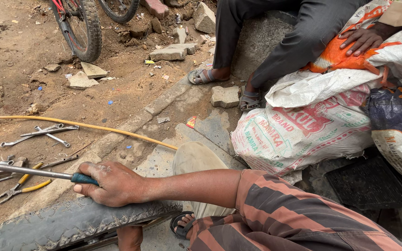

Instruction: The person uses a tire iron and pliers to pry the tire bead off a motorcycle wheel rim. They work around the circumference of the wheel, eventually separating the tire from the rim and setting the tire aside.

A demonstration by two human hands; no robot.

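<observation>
- The right hand (pixel 112 183) is clenched around the teal-handled long steel rod tool (pixel 29 171), resting on the worn black rubber tyre (pixel 66 221) at the bottom-left.
- Only part of the left hand (pixel 130 237) shows beneath the tyre; its grip cannot be told.
- Keeping the rod low and the wrist braced on the tread should steady the leverage.

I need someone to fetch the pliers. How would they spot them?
Start at the tyre along the bottom edge, under the hand gripping a metal rod. On the dirt just left of that hand lie the pliers. Yellow handles set them apart from the bare grey spanners nearby.
</observation>
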